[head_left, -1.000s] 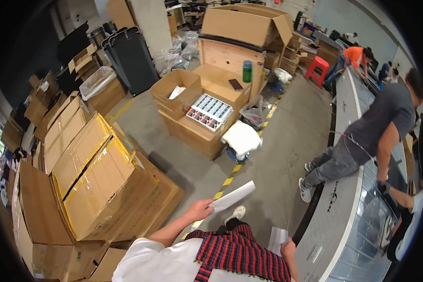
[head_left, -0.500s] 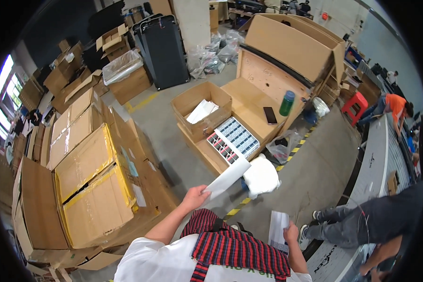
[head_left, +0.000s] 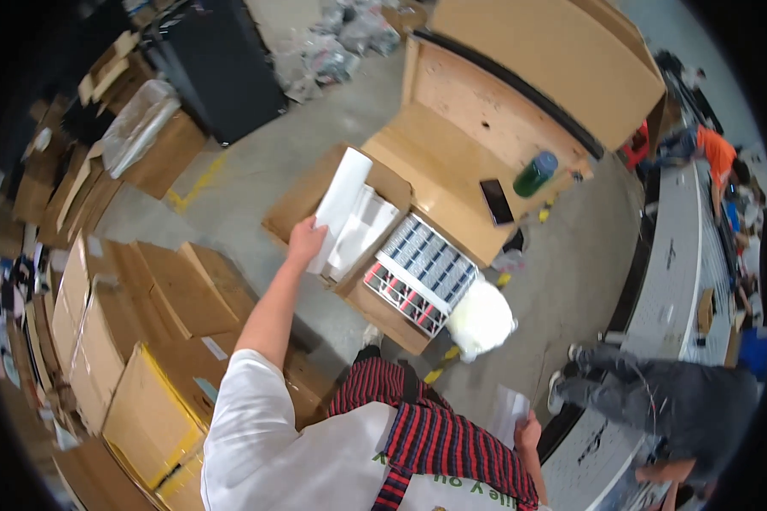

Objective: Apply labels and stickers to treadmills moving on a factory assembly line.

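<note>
White paper strip [head_left: 347,183], long, flat and narrow, is in the left hand [head_left: 307,238], over the left part of an open brown cardboard box [head_left: 298,204]. The fingers of that hand are closed on the strip's left long edge, near its lower end. From them the strip's long axis runs away and slightly right, past the box's far rim; whether it touches that rim I cannot tell.

Loose white paper sheets [head_left: 368,230] lie inside the box, just right of the strip and roughly in line with it. The left hand is clearly the nearer one. The right hand [head_left: 528,433] is well apart, beyond the near corner of the counter, its fingers pinching a pale, partly see-through sheet [head_left: 510,407].

The box stands at the left corner of the brown cardboard-topped counter [head_left: 422,157]. Beside it, along the near edge, is a white tray of silver-blue and red-black pieces [head_left: 430,255]. Toward the right edge lie a black phone [head_left: 496,203] and a green bottle with a blue cap [head_left: 535,175].
</note>
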`<move>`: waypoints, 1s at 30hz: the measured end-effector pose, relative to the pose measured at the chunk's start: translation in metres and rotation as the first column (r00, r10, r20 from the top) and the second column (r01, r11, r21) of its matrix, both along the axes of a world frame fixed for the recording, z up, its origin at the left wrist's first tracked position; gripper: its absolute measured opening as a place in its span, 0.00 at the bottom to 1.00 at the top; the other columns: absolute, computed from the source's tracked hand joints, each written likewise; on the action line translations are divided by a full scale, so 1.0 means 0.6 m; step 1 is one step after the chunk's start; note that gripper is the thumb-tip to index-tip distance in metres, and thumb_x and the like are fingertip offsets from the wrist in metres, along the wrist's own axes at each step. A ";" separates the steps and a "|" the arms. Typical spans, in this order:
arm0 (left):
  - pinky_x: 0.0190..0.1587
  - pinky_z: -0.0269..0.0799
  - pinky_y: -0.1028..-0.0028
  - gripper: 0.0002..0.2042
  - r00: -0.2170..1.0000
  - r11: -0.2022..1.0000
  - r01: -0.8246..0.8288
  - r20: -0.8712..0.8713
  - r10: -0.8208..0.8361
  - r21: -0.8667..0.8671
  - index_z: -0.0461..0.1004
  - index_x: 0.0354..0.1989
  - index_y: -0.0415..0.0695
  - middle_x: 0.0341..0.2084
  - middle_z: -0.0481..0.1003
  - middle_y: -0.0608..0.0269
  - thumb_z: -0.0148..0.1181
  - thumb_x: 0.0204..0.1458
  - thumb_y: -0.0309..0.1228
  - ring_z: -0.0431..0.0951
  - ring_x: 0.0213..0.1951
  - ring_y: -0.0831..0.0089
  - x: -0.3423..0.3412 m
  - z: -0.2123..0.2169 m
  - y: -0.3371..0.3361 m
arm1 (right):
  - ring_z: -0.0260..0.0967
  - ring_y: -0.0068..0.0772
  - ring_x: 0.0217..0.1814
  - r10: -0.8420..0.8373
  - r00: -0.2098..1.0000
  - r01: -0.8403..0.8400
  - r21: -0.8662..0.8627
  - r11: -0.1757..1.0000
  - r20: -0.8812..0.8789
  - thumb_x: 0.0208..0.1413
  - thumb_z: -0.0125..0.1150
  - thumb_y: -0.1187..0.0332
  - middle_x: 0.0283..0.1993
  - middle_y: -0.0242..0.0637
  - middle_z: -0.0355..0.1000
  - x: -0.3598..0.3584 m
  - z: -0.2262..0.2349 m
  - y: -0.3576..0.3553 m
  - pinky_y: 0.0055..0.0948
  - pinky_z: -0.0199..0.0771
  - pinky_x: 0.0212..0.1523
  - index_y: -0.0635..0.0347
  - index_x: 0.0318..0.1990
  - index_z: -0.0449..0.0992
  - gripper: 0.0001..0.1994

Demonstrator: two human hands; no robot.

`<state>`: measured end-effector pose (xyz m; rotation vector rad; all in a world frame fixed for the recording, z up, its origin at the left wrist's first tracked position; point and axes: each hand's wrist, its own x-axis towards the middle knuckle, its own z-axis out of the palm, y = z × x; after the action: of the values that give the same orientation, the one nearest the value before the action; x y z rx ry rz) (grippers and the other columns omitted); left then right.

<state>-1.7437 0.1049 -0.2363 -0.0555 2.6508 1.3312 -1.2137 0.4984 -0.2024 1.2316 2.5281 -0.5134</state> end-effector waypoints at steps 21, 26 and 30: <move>0.34 0.69 0.73 0.15 0.992 0.992 0.091 -0.081 -0.099 -0.092 0.71 0.38 0.39 0.26 0.74 0.59 0.60 0.42 0.32 0.73 0.28 0.71 -0.107 -0.078 0.070 | 0.70 0.36 0.40 -0.451 0.814 0.408 -0.194 0.892 -0.365 0.42 0.55 0.77 0.38 0.45 0.71 -0.113 0.041 0.024 0.29 0.68 0.41 0.65 0.45 0.67 0.18; 0.29 0.67 0.79 0.07 0.974 0.959 0.226 -0.058 -0.220 0.170 0.73 0.33 0.41 0.21 0.72 0.63 0.57 0.46 0.29 0.70 0.25 0.79 0.046 0.013 0.196 | 0.69 0.48 0.40 -0.301 0.936 0.292 -0.075 0.954 -0.183 0.39 0.56 0.74 0.36 0.51 0.70 -0.086 0.026 0.055 0.35 0.67 0.41 0.63 0.43 0.67 0.18; 0.34 0.69 0.69 0.12 0.887 0.902 0.431 0.196 -0.418 -0.025 0.71 0.35 0.41 0.29 0.74 0.54 0.58 0.43 0.33 0.74 0.31 0.63 0.196 -0.076 0.279 | 0.67 0.52 0.41 -0.230 0.972 0.224 -0.107 0.969 -0.049 0.39 0.56 0.73 0.36 0.53 0.70 -0.045 0.005 0.097 0.37 0.67 0.40 0.63 0.43 0.68 0.18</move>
<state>-1.6261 0.2723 -0.2819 0.3564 2.3645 1.0348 -1.2408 0.5569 -0.1994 1.4966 2.3887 -0.7318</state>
